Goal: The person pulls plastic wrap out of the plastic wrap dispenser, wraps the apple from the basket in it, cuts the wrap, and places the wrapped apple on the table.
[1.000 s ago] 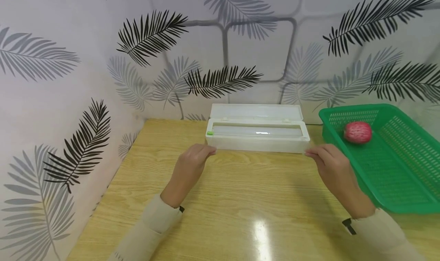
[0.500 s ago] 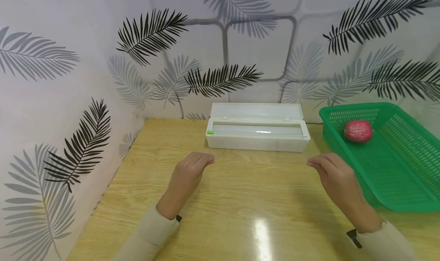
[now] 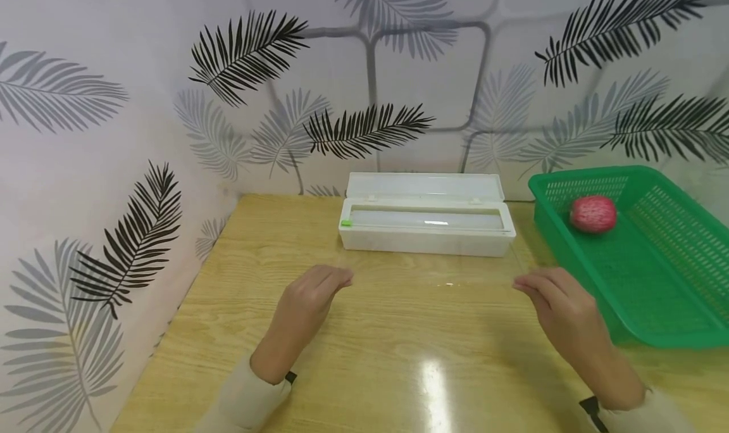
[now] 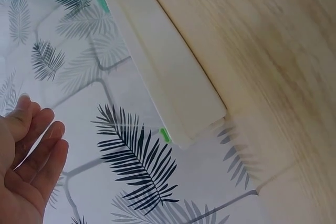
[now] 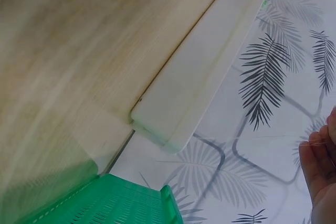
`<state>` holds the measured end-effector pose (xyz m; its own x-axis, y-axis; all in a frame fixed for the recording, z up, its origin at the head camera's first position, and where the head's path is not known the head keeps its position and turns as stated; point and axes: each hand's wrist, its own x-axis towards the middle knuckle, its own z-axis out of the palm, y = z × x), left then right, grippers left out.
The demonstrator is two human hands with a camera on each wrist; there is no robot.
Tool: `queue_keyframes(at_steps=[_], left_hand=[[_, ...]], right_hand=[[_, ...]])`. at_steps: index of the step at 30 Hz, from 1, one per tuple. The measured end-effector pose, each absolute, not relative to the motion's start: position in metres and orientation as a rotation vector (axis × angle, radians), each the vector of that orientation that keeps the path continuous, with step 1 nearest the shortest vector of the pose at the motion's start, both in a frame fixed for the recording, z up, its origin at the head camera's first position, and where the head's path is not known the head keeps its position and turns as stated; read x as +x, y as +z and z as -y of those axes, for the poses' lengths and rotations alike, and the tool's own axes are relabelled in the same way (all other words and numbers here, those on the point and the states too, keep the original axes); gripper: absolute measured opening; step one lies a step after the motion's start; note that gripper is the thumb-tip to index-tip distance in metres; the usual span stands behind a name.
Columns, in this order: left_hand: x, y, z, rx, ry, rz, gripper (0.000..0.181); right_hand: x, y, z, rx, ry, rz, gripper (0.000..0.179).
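A white cling film dispenser [image 3: 427,244] stands against the wall with its lid [image 3: 424,185] raised and a film roll [image 3: 393,218] inside. Clear cling film [image 3: 448,285] stretches from its front toward me; only faint glints and edges show it. My left hand [image 3: 304,309] pinches the film's left corner between thumb and fingers, above the table. At the opposite corner, my right hand [image 3: 572,319] pinches it the same way. In the left wrist view the fingers [image 4: 42,153] are bent toward the thumb. The right wrist view shows a thin film edge running to the right fingertips [image 5: 310,150].
A green plastic basket [image 3: 604,294] stands on the right, close beside my right hand, with a red-pink round fruit [image 3: 593,214] in it. A small green tab [image 3: 346,223] sits at the dispenser's left end. The wood-grain table [image 3: 398,357] meets a leaf-patterned wall covering [image 3: 421,72].
Both hands have moved back from the dispenser toward me, drawing the cling film out between them. The dispenser and basket have stayed in place.
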<state>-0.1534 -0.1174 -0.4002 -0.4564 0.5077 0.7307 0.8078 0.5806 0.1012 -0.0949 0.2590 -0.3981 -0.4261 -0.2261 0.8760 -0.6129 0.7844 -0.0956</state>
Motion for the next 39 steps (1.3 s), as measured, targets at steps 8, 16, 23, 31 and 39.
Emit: queue_keyframes(at_steps=[8, 16, 23, 31, 39], left_hand=[[-0.144, -0.406, 0.119, -1.078, -0.623, 2.133, 0.014], [-0.141, -0.404, 0.119, -1.077, -0.645, 2.126, 0.015], [-0.139, -0.399, 0.119, -1.077, -0.658, 2.081, 0.015], [-0.143, -0.378, 0.120, -1.102, -0.636, 2.056, 0.016], [-0.149, -0.353, 0.118, -1.106, -0.618, 2.019, 0.017]], right_hand=[[-0.084, -0.400, -0.255, 0.665, 0.530, 1.985, 0.037], [-0.081, -0.401, -0.257, 0.651, 0.533, 1.975, 0.037], [-0.079, -0.397, -0.256, 0.636, 0.545, 1.948, 0.036], [-0.082, -0.371, -0.253, 0.636, 0.526, 1.925, 0.038], [-0.091, -0.341, -0.250, 0.632, 0.545, 1.871, 0.038]])
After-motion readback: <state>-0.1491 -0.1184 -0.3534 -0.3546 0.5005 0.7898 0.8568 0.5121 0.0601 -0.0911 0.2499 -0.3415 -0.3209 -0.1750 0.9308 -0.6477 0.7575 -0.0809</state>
